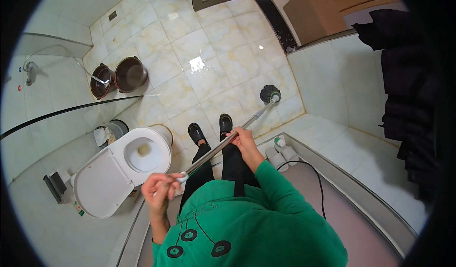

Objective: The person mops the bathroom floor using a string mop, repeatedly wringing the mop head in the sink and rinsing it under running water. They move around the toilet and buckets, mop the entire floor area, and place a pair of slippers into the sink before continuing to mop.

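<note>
A mop [213, 154] with a long metal pole slants across in front of me. Its dark grey string head [267, 93] rests on the tiled floor at the right, close to the wall. My right hand [243, 141] is wrapped round the middle of the pole. At the near end, my left hand [161, 187] has its fingers closed about the white end cap [182, 176]. The pole passes over my legs, above my black shoes [196, 133].
A toilet [147, 148] with its lid raised stands at my left, beside a waste bin [118, 128]. Two brown buckets [130, 74] sit behind a glass panel's edge. White slippers [276, 158] lie by a raised sill. Dark cloth [406, 91] hangs at the right; a doorway [304, 15] opens far right.
</note>
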Available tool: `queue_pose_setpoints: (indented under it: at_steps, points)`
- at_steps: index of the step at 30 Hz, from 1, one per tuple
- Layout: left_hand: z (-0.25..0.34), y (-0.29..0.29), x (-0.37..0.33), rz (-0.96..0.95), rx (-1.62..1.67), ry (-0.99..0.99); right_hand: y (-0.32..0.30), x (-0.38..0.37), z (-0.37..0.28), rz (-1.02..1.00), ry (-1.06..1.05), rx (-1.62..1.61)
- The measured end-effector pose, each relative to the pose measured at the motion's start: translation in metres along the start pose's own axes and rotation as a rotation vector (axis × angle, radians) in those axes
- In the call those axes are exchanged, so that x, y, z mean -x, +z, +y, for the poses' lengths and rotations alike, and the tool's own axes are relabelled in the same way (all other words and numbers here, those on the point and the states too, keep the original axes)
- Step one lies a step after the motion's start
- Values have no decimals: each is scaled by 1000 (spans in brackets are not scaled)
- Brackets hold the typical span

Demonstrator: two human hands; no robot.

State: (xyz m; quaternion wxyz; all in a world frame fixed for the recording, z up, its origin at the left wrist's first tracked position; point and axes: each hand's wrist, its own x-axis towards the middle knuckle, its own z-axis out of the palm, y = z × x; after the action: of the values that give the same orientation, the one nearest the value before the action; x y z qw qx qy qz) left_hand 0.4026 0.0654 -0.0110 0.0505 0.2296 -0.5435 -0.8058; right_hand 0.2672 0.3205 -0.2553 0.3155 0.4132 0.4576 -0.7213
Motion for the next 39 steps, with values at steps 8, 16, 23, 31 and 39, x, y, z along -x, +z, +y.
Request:
queue_pose_setpoints:
  at_steps: [8, 16, 23, 31, 39]
  points:
    - [87, -55, 50, 203, 38, 468, 136, 87, 13, -310, 72, 155]
    - [108, -78, 143, 367, -11, 639, 206, 120, 82, -612, 331, 407]
    - [52, -39, 137, 691, -292, 322, 217, 53, 159, -589, 453, 560]
    - [42, -33, 124, 801, -116, 352, 182, 32, 147, -481, 349, 639]
    - [-23, -13, 69, 655, 206, 46, 60, -34, 84, -113, 185, 673]
